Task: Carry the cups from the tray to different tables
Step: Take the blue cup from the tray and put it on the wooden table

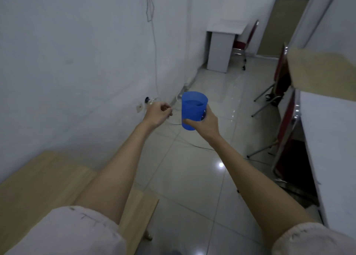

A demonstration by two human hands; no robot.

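A translucent blue plastic cup (193, 108) with liquid inside is held upright in the air over the tiled floor. My right hand (207, 123) grips it from the right side, thumb across its lower front. My left hand (159, 113) hovers a little to the cup's left, fingers curled in loosely, holding nothing and not touching the cup. No tray shows in this view.
A light wooden table (44, 179) lies at lower left against the white wall. A white desk (331, 139) and red folding chairs (285, 120) line the right side. A small white table (225, 43) stands far ahead. Cables (185, 139) trail across the floor by the wall.
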